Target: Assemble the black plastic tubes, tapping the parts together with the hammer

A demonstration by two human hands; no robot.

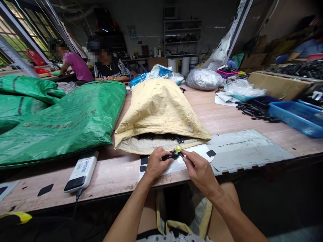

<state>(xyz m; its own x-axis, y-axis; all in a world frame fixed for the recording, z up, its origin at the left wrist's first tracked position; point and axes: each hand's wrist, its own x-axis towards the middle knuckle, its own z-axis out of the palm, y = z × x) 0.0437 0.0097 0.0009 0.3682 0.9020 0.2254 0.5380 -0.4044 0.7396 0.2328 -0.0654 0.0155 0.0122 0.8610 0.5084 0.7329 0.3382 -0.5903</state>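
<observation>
Both hands meet over a white sheet (199, 150) at the table's front edge. Between the thumb and fingers of my left hand (156, 163) is a black piece (169, 156). My right hand (199, 169) pinches a thin dark piece that reaches toward the black one. A small yellow-green round thing (178, 148) shows just above the fingertips; what it is fixed to is unclear. Right behind the hands lies a cream woven sack (161, 111), its mouth facing me, with black pieces (179, 139) showing inside the opening.
Green sacks (63, 117) cover the left side. A white power bank (83, 171) with a cable lies near the front edge. To the right are a grey mat (247, 148), a blue tray (297, 116) and black pieces (257, 111). Two people sit across the table.
</observation>
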